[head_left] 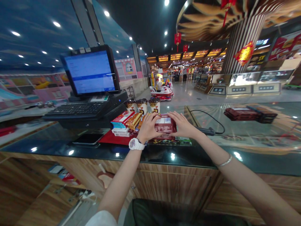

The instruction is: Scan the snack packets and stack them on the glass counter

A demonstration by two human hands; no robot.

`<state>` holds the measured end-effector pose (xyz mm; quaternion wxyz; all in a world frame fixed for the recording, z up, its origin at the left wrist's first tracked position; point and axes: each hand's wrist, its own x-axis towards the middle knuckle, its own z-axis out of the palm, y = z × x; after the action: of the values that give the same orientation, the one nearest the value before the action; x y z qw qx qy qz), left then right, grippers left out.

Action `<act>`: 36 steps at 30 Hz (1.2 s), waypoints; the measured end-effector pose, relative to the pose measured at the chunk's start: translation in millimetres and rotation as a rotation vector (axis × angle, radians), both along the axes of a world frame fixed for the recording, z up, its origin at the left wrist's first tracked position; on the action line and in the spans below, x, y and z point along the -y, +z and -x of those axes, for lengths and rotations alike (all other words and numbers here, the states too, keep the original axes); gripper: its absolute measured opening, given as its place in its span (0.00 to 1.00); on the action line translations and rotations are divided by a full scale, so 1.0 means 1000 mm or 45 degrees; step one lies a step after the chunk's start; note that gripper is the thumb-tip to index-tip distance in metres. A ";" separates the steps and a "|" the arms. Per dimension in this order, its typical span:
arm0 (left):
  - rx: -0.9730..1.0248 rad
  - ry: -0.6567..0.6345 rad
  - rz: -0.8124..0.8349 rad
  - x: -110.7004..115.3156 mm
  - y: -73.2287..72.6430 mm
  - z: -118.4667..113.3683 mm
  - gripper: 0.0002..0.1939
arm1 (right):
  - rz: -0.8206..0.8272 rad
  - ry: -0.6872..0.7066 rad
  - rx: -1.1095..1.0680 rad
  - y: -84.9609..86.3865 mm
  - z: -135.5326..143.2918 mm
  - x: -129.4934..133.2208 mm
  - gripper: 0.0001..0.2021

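Observation:
Between my two hands a brown snack packet (165, 126) stands on edge, its white barcode label facing me. My left hand (150, 127), with a white watch on the wrist, grips the packet's left side. From the right, my right hand (182, 125) holds the other end, thumb along the lower edge. Just left of my left hand lie orange-gold wrapped snacks (134, 121) and a stack of red and blue boxes (121, 120) above white boxes (120, 131). Behind them stand three cups with dark lids (142, 106). Whatever lies directly behind the packet is hidden.
A monitor (91, 73) and black keyboard (77, 109) stand at left, with a phone (88, 139) before them on the dark counter (117, 153). Right of my hands lie a black corded device (207, 131) and several brown packets (241, 113). A red sheet (115, 138) lies under the boxes.

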<state>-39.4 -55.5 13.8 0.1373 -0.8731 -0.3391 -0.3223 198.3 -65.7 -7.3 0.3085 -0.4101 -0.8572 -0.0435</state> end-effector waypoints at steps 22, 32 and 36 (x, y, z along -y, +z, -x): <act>-0.020 -0.032 -0.227 -0.032 0.013 -0.067 0.23 | -0.277 -0.227 0.062 0.022 -0.039 -0.009 0.40; -0.095 -0.037 -0.200 -0.025 0.019 -0.062 0.25 | -0.334 -0.202 0.025 0.021 -0.038 -0.010 0.36; -0.097 -0.033 -0.233 -0.026 0.018 -0.062 0.23 | -0.371 -0.205 0.023 0.019 -0.040 -0.012 0.32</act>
<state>22.7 -29.9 31.8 0.2250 -0.8728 -0.2915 -0.3203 237.9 -53.3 11.5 0.3525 -0.4281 -0.8089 -0.1955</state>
